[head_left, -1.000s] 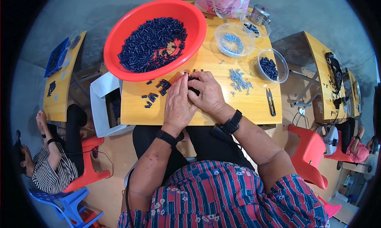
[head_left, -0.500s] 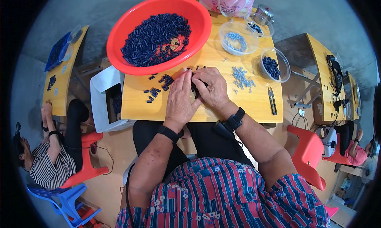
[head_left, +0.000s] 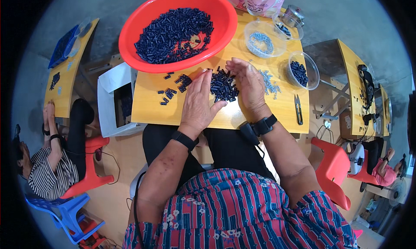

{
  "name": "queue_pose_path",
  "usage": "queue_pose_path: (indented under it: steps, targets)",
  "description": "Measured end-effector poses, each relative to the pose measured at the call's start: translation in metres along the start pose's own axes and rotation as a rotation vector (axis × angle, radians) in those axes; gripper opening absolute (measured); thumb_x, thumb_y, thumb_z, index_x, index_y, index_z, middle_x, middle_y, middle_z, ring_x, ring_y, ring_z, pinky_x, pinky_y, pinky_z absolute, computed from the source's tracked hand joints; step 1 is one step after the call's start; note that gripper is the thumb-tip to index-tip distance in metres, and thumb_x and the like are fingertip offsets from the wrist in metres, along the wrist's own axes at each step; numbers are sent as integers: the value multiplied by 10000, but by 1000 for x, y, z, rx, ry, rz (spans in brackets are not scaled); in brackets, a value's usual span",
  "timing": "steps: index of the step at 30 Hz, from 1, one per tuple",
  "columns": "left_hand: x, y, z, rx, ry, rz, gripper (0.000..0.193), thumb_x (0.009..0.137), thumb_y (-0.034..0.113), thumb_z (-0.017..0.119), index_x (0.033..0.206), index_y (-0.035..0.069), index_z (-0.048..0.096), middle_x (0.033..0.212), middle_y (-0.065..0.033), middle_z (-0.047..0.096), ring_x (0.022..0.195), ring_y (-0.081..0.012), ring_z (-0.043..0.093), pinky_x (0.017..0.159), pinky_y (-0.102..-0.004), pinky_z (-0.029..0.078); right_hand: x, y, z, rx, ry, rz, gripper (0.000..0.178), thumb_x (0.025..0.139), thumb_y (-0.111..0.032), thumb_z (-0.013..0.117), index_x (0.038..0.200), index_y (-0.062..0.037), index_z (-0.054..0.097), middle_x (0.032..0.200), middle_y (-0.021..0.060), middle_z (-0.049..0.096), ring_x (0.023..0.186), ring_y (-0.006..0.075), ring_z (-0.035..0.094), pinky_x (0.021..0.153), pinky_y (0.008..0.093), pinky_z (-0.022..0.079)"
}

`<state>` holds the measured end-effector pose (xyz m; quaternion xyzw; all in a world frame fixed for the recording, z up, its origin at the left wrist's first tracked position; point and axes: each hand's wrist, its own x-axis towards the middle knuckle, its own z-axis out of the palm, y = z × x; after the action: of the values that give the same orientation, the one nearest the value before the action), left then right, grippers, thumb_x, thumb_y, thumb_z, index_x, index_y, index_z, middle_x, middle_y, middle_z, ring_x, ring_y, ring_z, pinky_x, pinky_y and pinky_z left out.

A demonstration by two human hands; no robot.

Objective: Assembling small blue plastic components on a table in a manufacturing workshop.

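Observation:
A heap of small black cylindrical plastic pieces (head_left: 224, 87) lies on the yellow table (head_left: 173, 112) between my hands. Along its left side rests my left hand (head_left: 197, 102), fingers stretched out and thumb spread toward the heap's near edge. My right hand (head_left: 251, 85) stands on edge at the heap's right, palm turned inward, fingers slightly curved and apart. Neither hand grips anything. Left of my left hand lie several loose black pieces (head_left: 170, 93). Beyond my right hand is a scatter of small clear-bluish pieces (head_left: 271, 85).
A big red basin (head_left: 130, 54) of black pieces stands behind. At right are clear tubs (head_left: 313, 71), black-handled snips (head_left: 298, 110), a lidded metal pot (head_left: 294, 13) and a pink bag (head_left: 260, 2). An open white box (head_left: 108, 93) sits left. Other people sit at side tables.
My right hand has moved right, away from my left, and its fingers have opened. The heap of black pieces, hidden before under the hands, now shows between them.

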<state>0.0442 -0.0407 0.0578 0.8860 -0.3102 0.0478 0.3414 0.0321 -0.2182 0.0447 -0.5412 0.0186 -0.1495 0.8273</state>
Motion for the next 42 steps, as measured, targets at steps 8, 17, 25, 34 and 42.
queue_pose_path:
  steps: [8,17,25,34,42]
  targets:
    - [0,3,-3,-37,-25,-56,909,701,267,801,1426,1,323,1390,-225,425,1289,-374,400,1103,-428,309,4,-25,-4,448,52,176,828,952,-651,282,1396,45,346,1391,251,412,1247,348,474,1036,426,410]
    - [-1,4,-2,-20,-6,-34,901,689,250,812,1418,9,339,1386,-198,434,1282,-362,407,1094,-422,326,-7,-38,-7,936,-61,189,941,876,-761,235,1507,-65,185,1519,260,224,1372,413,306,1088,513,347]
    - [-4,8,-2,7,26,-21,841,705,190,788,1412,19,367,1393,-199,427,1303,-369,391,1103,-428,320,-22,-56,1,1034,-142,206,986,807,-836,253,1516,-151,217,1540,208,222,1412,384,234,1130,574,226]
    - [-24,17,-10,97,193,79,662,788,103,685,1389,29,417,1425,-183,400,1357,-381,324,1128,-452,267,-53,-57,-3,1108,34,239,800,874,-680,451,1413,-92,390,1401,210,426,1255,316,473,1040,447,433]
    - [-94,52,-19,-26,28,135,484,765,49,670,1237,21,565,1374,-200,456,1324,-414,384,1087,-468,332,-123,-61,-12,-395,-173,409,290,978,-257,558,803,-42,643,573,-31,503,502,29,455,444,198,327]
